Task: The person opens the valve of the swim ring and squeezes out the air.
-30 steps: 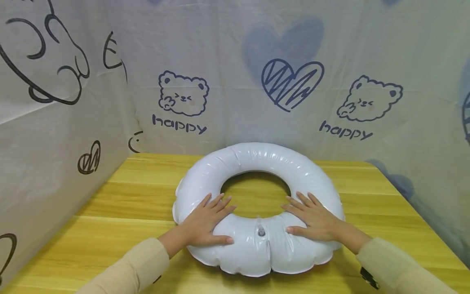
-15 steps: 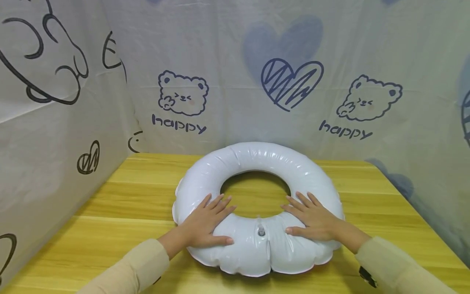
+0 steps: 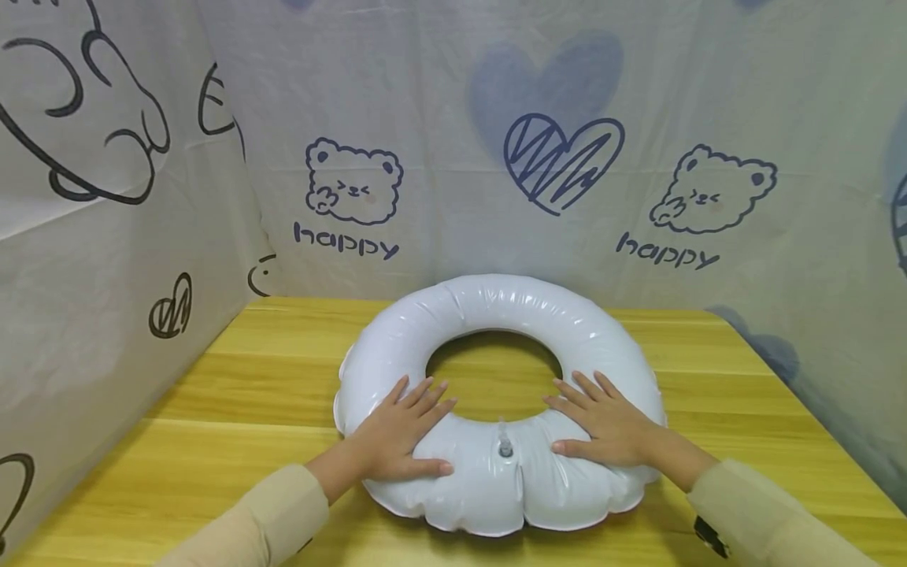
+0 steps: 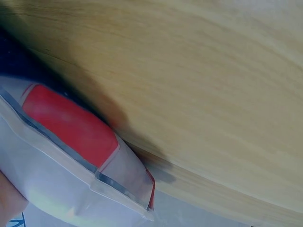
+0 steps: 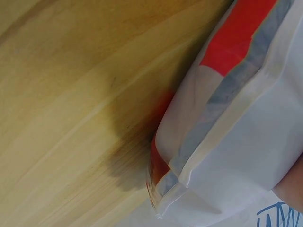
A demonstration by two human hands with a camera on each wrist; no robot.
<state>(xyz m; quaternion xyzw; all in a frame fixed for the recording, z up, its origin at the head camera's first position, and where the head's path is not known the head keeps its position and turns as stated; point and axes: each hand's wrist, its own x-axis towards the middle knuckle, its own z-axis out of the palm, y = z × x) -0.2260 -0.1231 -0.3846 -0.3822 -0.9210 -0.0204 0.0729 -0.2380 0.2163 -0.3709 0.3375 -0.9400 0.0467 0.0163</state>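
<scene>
A white inflatable swim ring (image 3: pixel 496 299) lies on the wooden table, puffed up, with its clear valve (image 3: pixel 505 449) facing up on the near side. My left hand (image 3: pixel 400 433) rests on the ring's near left part, fingers spread and reaching toward the hole. On the near right part, my right hand (image 3: pixel 605 425) lies the same way, palm down. Both wrist views show the underside of the swim ring (image 4: pixel 71 127) with red patches, and only a sliver of each hand at the edge.
The yellow wood-grain table (image 3: pixel 234 457) extends on both sides of the ring. A pale cloth (image 3: pixel 439 197) printed with bears, hearts and "happy" hangs behind, close to the ring's far edge. More printed cloth (image 3: pixel 92 260) hangs along the left side.
</scene>
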